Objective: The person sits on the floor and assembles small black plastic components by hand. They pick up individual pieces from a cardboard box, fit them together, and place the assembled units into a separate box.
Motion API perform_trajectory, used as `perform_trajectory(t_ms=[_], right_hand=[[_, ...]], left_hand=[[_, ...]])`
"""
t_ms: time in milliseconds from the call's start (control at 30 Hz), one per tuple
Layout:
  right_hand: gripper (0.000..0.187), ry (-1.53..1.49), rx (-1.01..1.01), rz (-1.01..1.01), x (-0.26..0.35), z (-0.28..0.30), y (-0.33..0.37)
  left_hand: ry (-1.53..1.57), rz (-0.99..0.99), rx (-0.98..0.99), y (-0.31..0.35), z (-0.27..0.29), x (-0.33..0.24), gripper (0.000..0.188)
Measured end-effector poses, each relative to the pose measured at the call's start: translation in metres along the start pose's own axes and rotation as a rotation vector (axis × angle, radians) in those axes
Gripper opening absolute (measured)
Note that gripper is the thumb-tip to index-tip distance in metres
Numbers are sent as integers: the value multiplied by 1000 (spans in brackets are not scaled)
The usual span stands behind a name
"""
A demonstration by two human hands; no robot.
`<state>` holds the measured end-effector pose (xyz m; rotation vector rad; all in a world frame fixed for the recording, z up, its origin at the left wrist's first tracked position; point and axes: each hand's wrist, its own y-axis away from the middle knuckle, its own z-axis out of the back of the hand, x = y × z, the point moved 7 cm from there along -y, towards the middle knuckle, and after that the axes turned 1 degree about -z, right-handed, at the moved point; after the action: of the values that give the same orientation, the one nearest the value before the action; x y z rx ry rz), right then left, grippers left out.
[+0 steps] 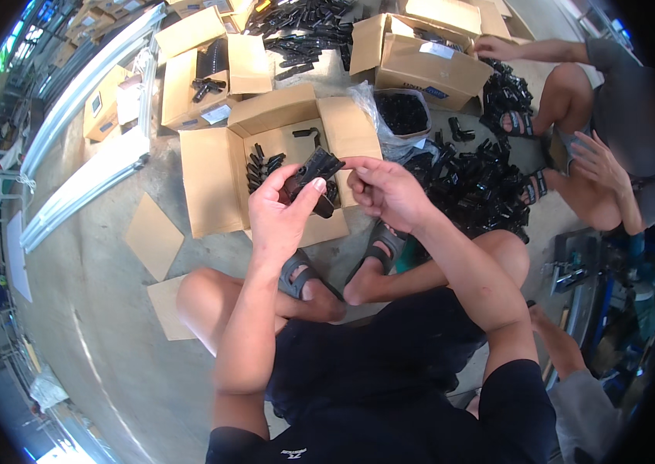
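My left hand [279,210] grips a black moulded part [318,166], blocky and angled, held up over an open cardboard box [210,182]. My right hand [391,192] comes from the right. Its index finger reaches to the upper end of the part and seems to touch it, while the other fingers are curled in. Whether those curled fingers hold something small cannot be made out. Inside the box, several similar black pieces [259,166] lie along the left side, and one more piece [307,134] rests near the back wall. My hands hide some of the box's contents.
A heap of black parts [474,185] lies right of the box, beside a plastic-lined tub [402,114]. More cartons [428,69] and another pile [296,39] stand behind. A co-worker [629,116] sits at right. White metal profiles [84,185] and cardboard sheets [153,236] lie left.
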<state>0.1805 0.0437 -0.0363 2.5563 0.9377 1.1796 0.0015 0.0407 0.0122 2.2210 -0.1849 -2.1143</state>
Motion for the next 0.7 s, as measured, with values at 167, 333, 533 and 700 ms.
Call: perform_trajectory(t_ms=[167,333,533,700], right_hand=[[31,54,184,78,-9,-29,-3],[34,43,151,187,-2,-24,1],[36,73,118,282,15,-25,16],[37,131,129,366,21,-27,23]], left_hand=[[111,35,46,4,-12,-1,31],[100,-3,104,7,-24,-10,34],[-278,-312,150,10,-30,-32,41],[-273,-425,55,16,-31,-41,44]])
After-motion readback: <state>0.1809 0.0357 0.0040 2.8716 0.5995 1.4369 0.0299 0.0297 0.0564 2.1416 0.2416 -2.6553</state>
